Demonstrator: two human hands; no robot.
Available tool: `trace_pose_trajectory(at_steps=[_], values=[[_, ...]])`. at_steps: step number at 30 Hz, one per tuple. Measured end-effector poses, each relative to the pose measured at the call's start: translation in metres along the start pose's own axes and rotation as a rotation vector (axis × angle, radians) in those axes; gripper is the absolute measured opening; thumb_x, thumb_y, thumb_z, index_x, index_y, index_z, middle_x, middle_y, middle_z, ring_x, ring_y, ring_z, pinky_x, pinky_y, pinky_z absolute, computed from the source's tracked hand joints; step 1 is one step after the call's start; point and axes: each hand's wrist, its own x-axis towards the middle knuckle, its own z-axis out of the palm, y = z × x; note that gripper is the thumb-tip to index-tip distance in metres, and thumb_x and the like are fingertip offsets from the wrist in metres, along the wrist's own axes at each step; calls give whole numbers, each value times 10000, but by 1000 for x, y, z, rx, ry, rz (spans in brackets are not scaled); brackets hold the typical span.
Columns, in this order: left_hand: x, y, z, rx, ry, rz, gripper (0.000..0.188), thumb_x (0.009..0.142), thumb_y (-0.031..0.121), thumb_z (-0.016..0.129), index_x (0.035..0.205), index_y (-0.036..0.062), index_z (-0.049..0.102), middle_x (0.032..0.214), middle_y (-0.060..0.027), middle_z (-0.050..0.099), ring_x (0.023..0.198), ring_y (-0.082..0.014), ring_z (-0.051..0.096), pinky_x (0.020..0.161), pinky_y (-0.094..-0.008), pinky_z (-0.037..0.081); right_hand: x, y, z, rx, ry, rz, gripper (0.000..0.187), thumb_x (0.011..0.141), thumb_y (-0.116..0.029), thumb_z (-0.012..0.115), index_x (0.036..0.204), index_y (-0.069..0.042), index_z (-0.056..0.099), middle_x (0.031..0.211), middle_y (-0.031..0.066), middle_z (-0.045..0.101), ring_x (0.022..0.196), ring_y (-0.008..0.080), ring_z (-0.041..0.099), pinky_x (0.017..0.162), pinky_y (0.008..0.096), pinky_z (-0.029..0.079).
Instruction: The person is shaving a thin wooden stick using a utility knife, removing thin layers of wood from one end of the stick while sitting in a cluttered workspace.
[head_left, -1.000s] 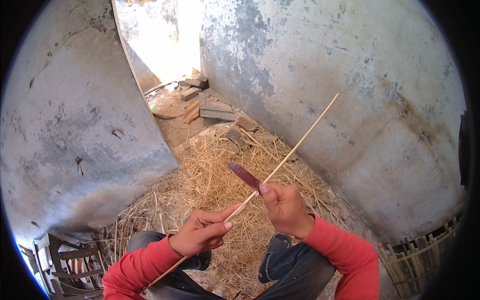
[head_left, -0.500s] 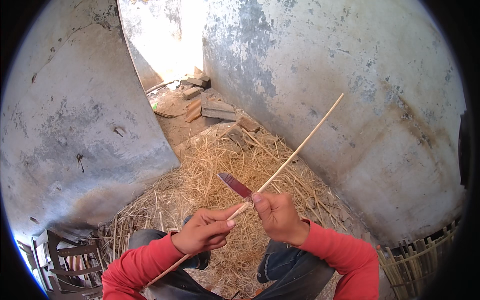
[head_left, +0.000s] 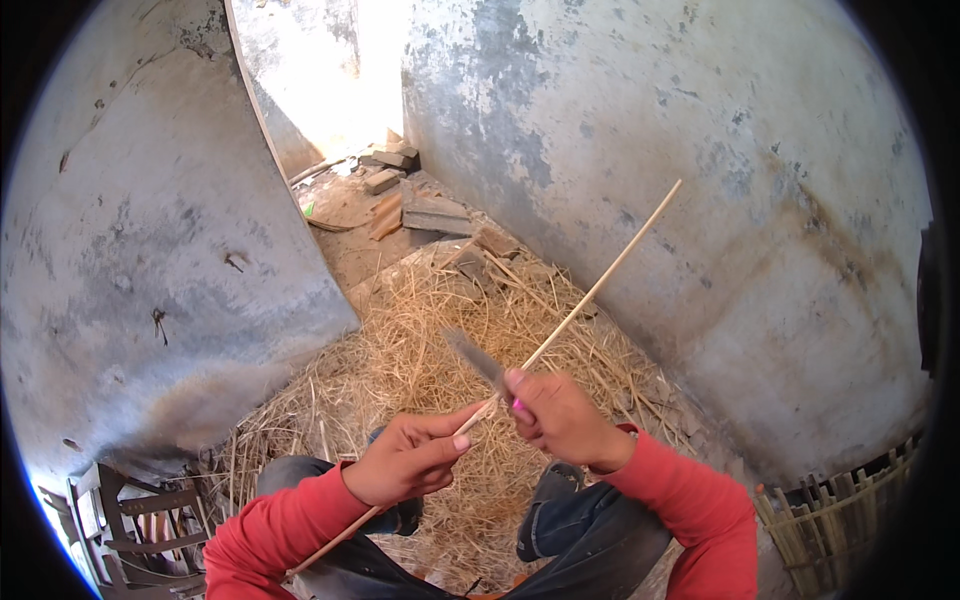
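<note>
Pale, stained walls (head_left: 680, 130) rise left and right of the straw heap (head_left: 425, 315), which covers the floor. Beyond the straw heap lie grey blocks (head_left: 437, 215). To its right stands a slatted piece (head_left: 830, 530); whether this is a container, I cannot tell. To its left is a dark wooden frame (head_left: 155, 545). Over the straw heap, a thin stick (head_left: 603, 286) runs slantwise, its far end higher. The left hand (head_left: 405, 462) has its grip closed around the stick. The right hand (head_left: 562, 418) grasps a knife (head_left: 473, 354) close beside the stick, the blade pointing over the straw heap. Both red sleeves (head_left: 690, 505) bend inward.
</note>
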Motion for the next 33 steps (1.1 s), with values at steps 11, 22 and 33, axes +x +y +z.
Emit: trace_pose_trajectory(at_steps=[11,22,33], values=[[8,-15,10,806,261,436,469,988,74,576,1442,29,468,758,106,469,673,0,373,591,-177,334,-2,0,7,-411,317,-358,210,886,-174,742,1010,-8,709,567,-31,492,532,41,407,464,258,332],[18,-22,-3,743,374,392,417,998,100,565,1402,12,516,731,84,503,660,1,408,555,-194,343,0,4,-1,-819,239,-602,132,775,-107,726,741,-52,611,557,91,550,468,192,557,451,321,417],[-9,0,-10,164,47,228,470,1042,117,457,1502,64,379,597,56,352,466,-37,326,434,-211,276,-2,-10,-16,-162,490,-382,405,869,-231,784,1150,12,623,623,-105,484,556,-6,394,506,192,318]])
